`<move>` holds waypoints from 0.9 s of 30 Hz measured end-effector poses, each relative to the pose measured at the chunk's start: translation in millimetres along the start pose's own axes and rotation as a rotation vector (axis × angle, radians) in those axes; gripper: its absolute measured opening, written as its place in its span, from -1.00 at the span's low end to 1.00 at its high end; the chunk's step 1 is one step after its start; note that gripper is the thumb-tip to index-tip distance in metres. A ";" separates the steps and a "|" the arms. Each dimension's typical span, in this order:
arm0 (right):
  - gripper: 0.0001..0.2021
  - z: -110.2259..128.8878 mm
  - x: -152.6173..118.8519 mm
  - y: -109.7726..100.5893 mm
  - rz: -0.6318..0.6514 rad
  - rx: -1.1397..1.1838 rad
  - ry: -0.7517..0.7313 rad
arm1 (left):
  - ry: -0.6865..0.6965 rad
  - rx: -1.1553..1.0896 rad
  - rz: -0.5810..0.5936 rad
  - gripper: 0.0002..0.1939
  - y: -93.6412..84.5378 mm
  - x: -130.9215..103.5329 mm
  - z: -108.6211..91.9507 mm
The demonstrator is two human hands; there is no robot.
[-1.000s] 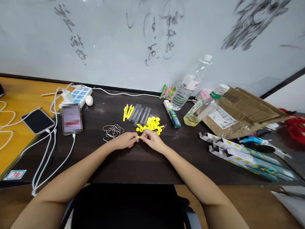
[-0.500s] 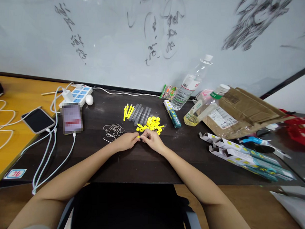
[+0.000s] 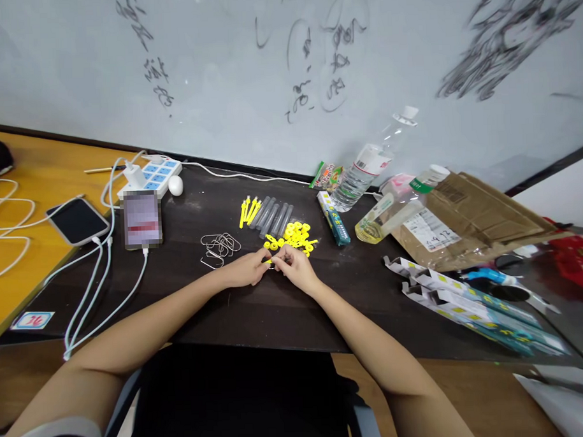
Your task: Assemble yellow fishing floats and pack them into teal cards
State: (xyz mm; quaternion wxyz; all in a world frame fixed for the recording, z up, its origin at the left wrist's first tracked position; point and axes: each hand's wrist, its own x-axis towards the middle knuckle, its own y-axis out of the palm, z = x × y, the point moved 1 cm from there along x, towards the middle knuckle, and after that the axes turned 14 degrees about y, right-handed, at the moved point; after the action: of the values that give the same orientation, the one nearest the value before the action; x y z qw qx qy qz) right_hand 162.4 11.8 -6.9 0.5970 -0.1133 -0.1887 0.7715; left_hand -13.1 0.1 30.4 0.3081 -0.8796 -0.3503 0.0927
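My left hand (image 3: 248,269) is closed, pinching a small yellow plastic piece (image 3: 268,261) between thumb and fingers. Fingertips of my right hand (image 3: 297,269) meet it from the other side, also in a pinch; a thin end seems to show between the hands, too small to make out. Just beyond them lies a pile of yellow plastic rings and small parts (image 3: 298,231). Several clear plastic tubes (image 3: 273,217) lie side by side behind the pile, with yellow sticks (image 3: 249,211) at their left. A tangle of bent metal wires (image 3: 221,245) rests left of my hands.
On the right stand a water bottle (image 3: 361,178) and a tilted bottle of yellowish liquid (image 3: 399,205), beside a narrow box (image 3: 333,218), a brown parcel (image 3: 468,215) and opened cartons (image 3: 476,307). To the left are phones (image 3: 78,221), white cables and a power strip (image 3: 159,177).
The view has shifted slightly, so the table things appear a little further right. Both hands stay together at the yellow piece, with the fingers slightly repositioned.
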 end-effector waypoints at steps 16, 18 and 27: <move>-0.81 4.8 5.2 -15.1 0.153 -0.208 -0.091 | 0.022 0.130 0.059 -0.80 -9.7 0.4 9.7; -0.85 9.4 3.8 -18.4 0.162 -0.320 -0.158 | 0.033 0.200 0.053 -0.80 -10.4 0.1 9.3; -0.84 15.6 -2.2 -17.4 0.116 -0.562 -0.304 | 0.048 0.229 0.109 -0.74 -7.5 -0.3 10.6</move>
State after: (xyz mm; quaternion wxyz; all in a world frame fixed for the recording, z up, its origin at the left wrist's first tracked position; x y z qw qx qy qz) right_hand 171.9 11.0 14.5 0.4622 -0.1677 -0.4745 0.7301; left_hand -21.5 9.2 26.5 0.4094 -0.8584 -0.2817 0.1276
